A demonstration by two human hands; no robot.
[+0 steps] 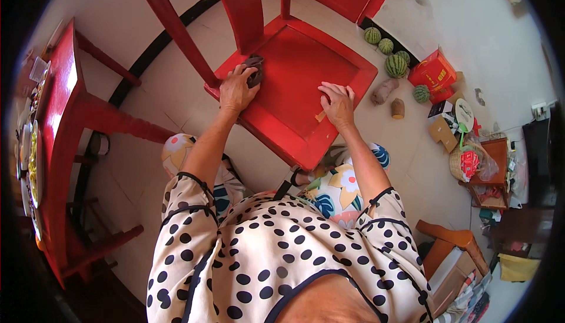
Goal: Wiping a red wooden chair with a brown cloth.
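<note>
A red wooden chair [304, 80] stands before me, its seat turned at an angle and its backrest rising at the upper left. My left hand [238, 87] rests at the seat's left side, its fingers closed on a dark, crumpled cloth [255, 72] near the foot of the back slat. On the near right part of the seat, my right hand [337, 102] has its fingers bent and spread. Beside that hand's wrist lies a small orange-brown scrap [320, 116], and a tiny fleck [327, 136] sits on the seat's rim.
A red table [66, 102] bearing dishes of food stands at the left. Several watermelons [396, 65], a red carton [435, 73] and a wicker basket [459, 164] are along the right wall. A wooden armchair [459, 243] is at the lower right.
</note>
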